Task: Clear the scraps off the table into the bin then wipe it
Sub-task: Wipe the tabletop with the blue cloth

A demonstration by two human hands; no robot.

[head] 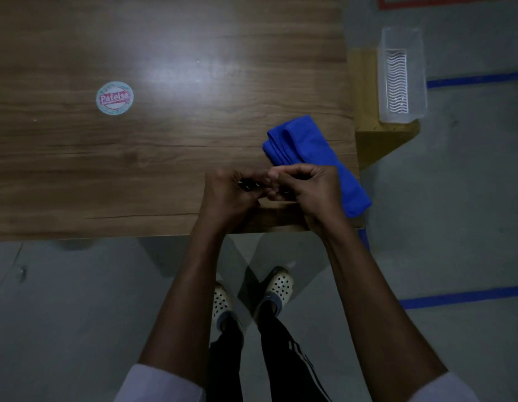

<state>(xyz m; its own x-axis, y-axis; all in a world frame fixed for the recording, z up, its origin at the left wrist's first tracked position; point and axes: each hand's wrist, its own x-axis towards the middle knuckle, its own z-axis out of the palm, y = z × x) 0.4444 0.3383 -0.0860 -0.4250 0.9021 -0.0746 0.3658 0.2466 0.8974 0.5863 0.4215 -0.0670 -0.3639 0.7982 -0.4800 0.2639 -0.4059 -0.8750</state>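
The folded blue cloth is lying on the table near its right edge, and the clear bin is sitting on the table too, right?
No. The head view shows the clear bin off the table, on a separate wooden stand beside its right edge. The folded blue cloth does lie on the table near that edge.

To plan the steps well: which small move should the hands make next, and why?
Probably the left hand and right hand should carry the dark scrap they pinch to the clear bin right of the table.
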